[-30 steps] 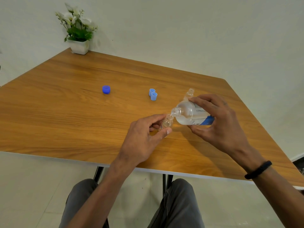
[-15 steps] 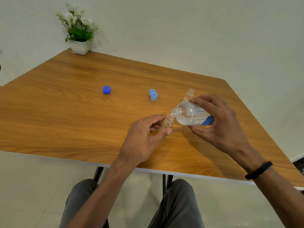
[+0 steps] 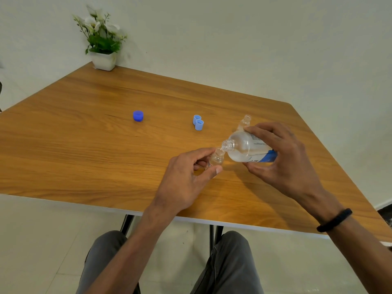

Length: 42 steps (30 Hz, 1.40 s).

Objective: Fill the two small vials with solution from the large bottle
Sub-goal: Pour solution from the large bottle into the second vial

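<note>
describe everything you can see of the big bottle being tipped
The large bottle looks like clear plastic, uncapped, with a threaded neck and a white-and-blue label. It lies tilted almost flat above the table, clear liquid pooled along its lower side. The right hand grips its body, and its mouth sits at the mouth of the small vial held by the left hand.

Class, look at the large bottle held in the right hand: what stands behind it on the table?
A second small vial, uncapped, stands behind the large bottle. Only its neck and shoulder show; the right hand and bottle cover its lower part, so its fill level cannot be seen.
</note>
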### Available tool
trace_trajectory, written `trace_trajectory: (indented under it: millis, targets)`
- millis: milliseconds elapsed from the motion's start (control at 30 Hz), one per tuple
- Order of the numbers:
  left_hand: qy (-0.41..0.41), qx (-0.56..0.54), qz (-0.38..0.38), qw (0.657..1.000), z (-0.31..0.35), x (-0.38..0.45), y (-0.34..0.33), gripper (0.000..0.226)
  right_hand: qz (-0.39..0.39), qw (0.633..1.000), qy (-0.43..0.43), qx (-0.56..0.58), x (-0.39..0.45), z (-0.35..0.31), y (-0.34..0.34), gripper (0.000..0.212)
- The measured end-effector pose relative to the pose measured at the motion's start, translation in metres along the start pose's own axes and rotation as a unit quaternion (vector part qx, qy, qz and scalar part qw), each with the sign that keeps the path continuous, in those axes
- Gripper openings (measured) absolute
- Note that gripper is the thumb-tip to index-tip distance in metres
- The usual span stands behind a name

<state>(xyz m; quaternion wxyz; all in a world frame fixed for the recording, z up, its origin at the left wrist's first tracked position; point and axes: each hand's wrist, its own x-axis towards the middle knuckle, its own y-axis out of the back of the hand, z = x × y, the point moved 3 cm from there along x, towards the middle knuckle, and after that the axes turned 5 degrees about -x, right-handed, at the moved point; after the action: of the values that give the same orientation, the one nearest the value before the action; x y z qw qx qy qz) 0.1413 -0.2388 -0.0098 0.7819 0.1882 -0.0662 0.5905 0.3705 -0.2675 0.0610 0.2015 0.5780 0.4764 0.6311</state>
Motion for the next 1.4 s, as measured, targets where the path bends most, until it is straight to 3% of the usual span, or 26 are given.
trace_trajectory:
  millis: [1100,1400]
  targets:
    - [0.004,0.006,0.003,1.0,0.0004,0.0002,0.0,0.049,-0.009,1.0,-0.002,-0.006,-0.0005,0.0019,0.0005,0.079]
    - [-0.005,0.006,0.003,1.0,0.0025,-0.0001,0.0002,0.044,-0.011,0.997,-0.031,0.063,-0.0042,-0.0008,-0.0029,0.076]
